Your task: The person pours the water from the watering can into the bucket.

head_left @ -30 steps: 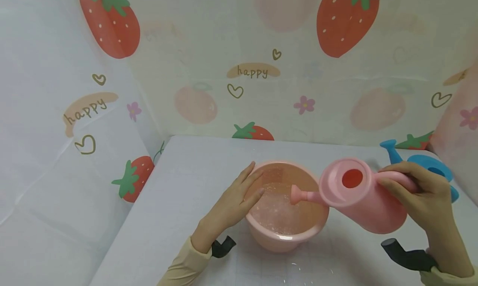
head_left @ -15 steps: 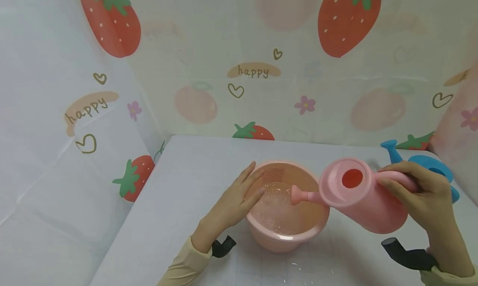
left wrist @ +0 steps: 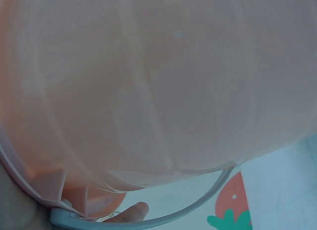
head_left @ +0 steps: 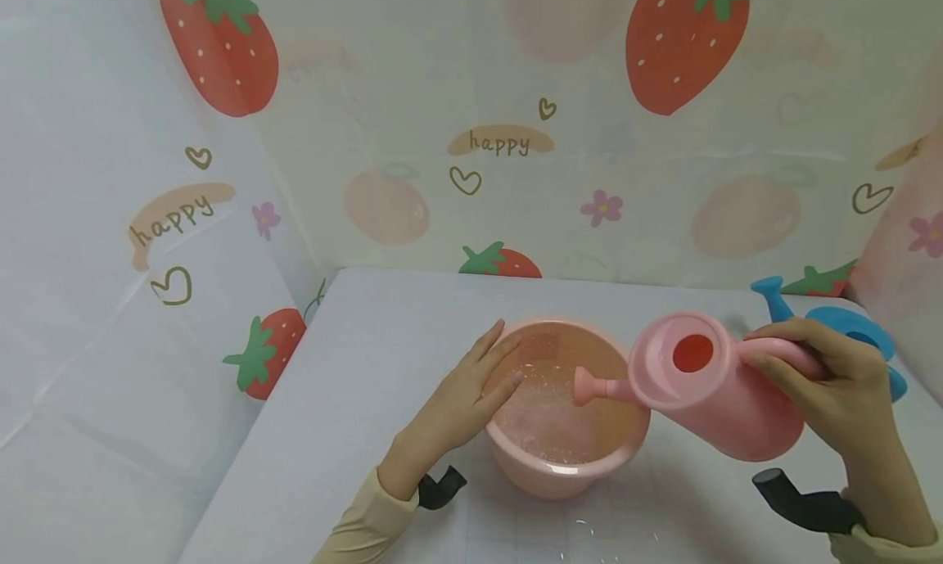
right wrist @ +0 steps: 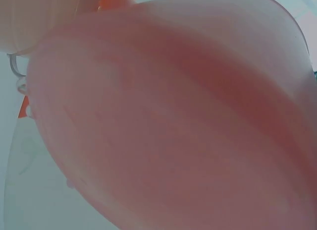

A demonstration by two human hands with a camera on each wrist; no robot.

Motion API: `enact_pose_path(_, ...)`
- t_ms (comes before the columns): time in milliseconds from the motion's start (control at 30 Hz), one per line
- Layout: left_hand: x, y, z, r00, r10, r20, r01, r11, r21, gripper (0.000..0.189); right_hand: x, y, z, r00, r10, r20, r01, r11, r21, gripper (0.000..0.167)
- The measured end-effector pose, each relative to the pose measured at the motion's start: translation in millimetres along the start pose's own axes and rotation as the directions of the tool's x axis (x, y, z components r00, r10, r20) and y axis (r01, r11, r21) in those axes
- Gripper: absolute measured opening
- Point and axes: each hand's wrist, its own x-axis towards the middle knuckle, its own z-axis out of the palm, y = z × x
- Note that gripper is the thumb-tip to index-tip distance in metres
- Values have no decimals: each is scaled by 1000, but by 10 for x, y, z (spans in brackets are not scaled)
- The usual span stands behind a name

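Note:
A peach-pink plastic bucket (head_left: 541, 482) stands on the white table, with rippling, bubbly water (head_left: 548, 421) inside. My left hand (head_left: 457, 396) rests on its left rim, fingers extended over the opening. In the left wrist view the bucket's wall (left wrist: 173, 91) fills most of the frame, and a grey bail handle (left wrist: 200, 202) hangs near one fingertip. With my right hand (head_left: 847, 388) I grip the handle of a pink watering can (head_left: 729, 408), tilted so its rose sits over the bucket. In the right wrist view the can's body (right wrist: 173, 131) hides my fingers; drops cling to its edge.
A blue watering can (head_left: 847, 317) stands behind my right hand, partly hidden. Water drops (head_left: 582, 521) lie on the table in front of the bucket. A strawberry-printed sheet (head_left: 412, 81) hangs around the back and sides. Black mounts (head_left: 806, 507) sit on both wrists.
Ripples and bubbles on the water's surface shift between frames. Both hands, the bucket and the pink watering can stay practically where they were.

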Motion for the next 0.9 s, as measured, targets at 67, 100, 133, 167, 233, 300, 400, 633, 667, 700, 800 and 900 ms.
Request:
enact_pose_path(67,-1,0,0,1000,3,-1,-3,1000,2,58,2,-2,0,1000,-1,1,1,1000,1,24)
enact_pose_path(100,-1,0,0,1000,3,-1,-3,1000,4,58,3,-2,0,1000,-4,1,4,1000,6,24)
enact_pose_path(133,0,-1,0,1000,6,-2,-6,1000,6,58,4,-2,0,1000,-6,1,6,1000,11,24)
enact_pose_path(167,-1,1,-1,1000,7,-1,-7,1000,7,58,5,-2,0,1000,-8,2,8,1000,13,24)
enact_pose_path(233,-3,0,-1,1000,7,1,-7,1000,7,58,9,-4,0,1000,-11,4,11,1000,16,23)
enact_pose_path(300,-4,2,-2,1000,7,1,-7,1000,3,58,11,-8,0,1000,-12,7,12,1000,15,23)
enact_pose_path(400,-5,7,-5,1000,6,1,-6,1000,1,58,12,-12,-1,1000,-10,13,10,1000,3,22)
enact_pose_path(633,-13,24,-12,1000,4,5,-4,1000,-1,57,14,-7,-5,1000,-10,23,10,1000,-13,23)
enact_pose_path(667,-14,26,-13,1000,-1,6,1,1000,0,58,14,-7,-5,1000,-9,23,9,1000,-14,23)
enact_pose_path(700,-16,28,-15,1000,-3,7,3,1000,1,58,14,-8,-5,1000,-8,24,8,1000,-15,23)
enact_pose_path(800,-19,34,-19,1000,-8,7,8,1000,1,58,18,-10,-6,1000,-9,24,10,1000,-15,23)
enact_pose_path(900,-18,36,-20,1000,-11,7,11,1000,-1,58,22,-10,-7,1000,-14,25,14,1000,-10,23)
